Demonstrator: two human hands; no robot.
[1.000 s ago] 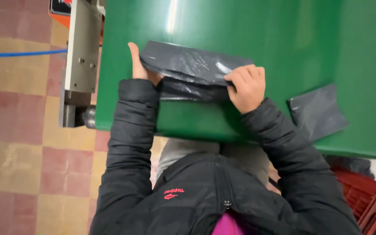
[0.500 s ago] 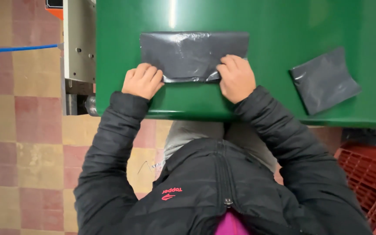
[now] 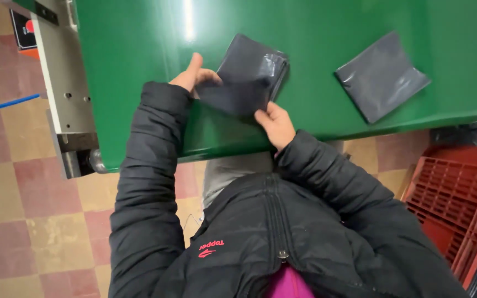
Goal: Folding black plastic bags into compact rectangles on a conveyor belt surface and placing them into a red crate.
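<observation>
At the near edge of the green table, your two hands work one folded dark grey plastic bag. Your right hand, the one nearer to you, pinches the bag's lower corner between thumb and fingers, right above the table's rounded edge. Your left hand is at the bag's left side, thumb up and free, fingers curled under the flap it lifts; those fingertips are hidden behind the plastic, so you cannot tell how tightly they close. The bag lies tilted on the table, its upper part flat and glossy, its lower flap raised between your hands. Farther along the table to the right, well apart from the first, a second grey bag lies flat and untouched. Below the table's right end, a red plastic crate is cut off by the frame. At the table's left end, a grey metal bracket is only partly seen.
</observation>
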